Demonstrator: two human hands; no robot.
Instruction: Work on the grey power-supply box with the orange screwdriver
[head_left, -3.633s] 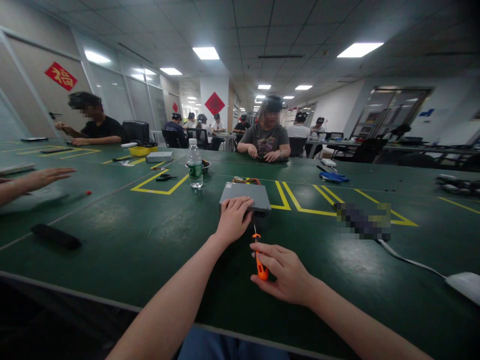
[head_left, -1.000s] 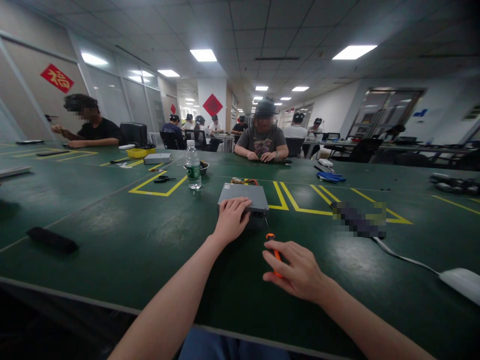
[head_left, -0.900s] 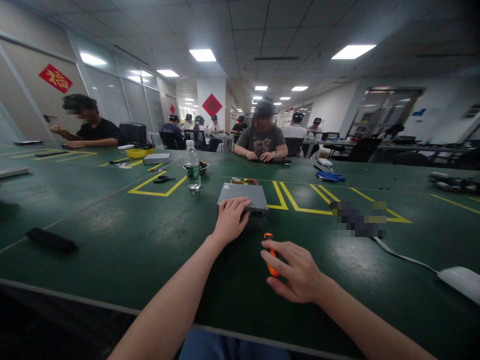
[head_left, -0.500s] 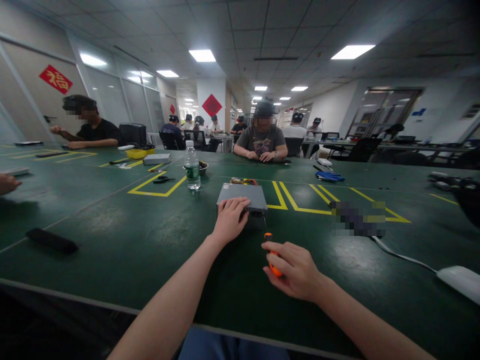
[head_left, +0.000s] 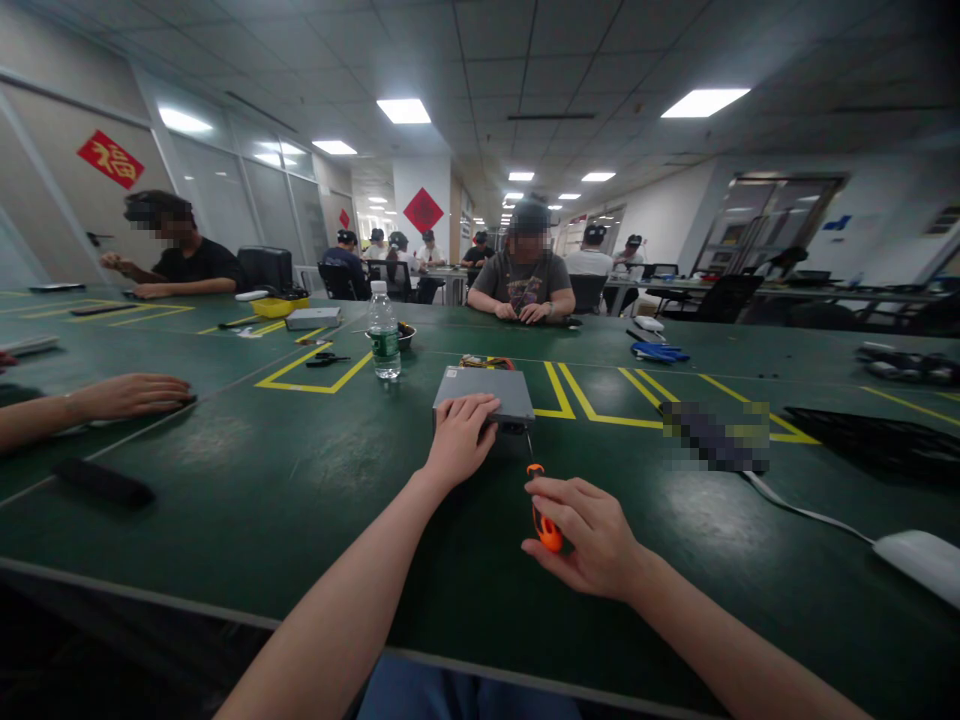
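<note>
A grey metal power supply unit (head_left: pixel 504 392) lies on the green table in front of me, with coloured wires (head_left: pixel 484 363) at its far side. My left hand (head_left: pixel 463 432) grips its near left part, fingers over the top and thumb down at the front face. My right hand (head_left: pixel 585 535) is closed around the orange and black handle of a screwdriver (head_left: pixel 551 535), fingertips and thumb on either side of it. The screwdriver's thin shaft points up to the unit's near right corner; I cannot tell exactly where its tip meets the unit.
A water bottle (head_left: pixel 385 335) stands beyond the unit, before a metal bowl (head_left: pixel 407 337). At left are a co-worker's hand (head_left: pixel 139 395) and a black bar (head_left: pixel 103 483). At right lie a black mesh panel (head_left: pixel 877 435), a white cable (head_left: pixel 802 515) and blue cables (head_left: pixel 660 352).
My right fingers have shifted and the screwdriver handle has turned slightly. The co-worker's hand at left has reached further over the table. The black mesh panel at right now lies flat.
</note>
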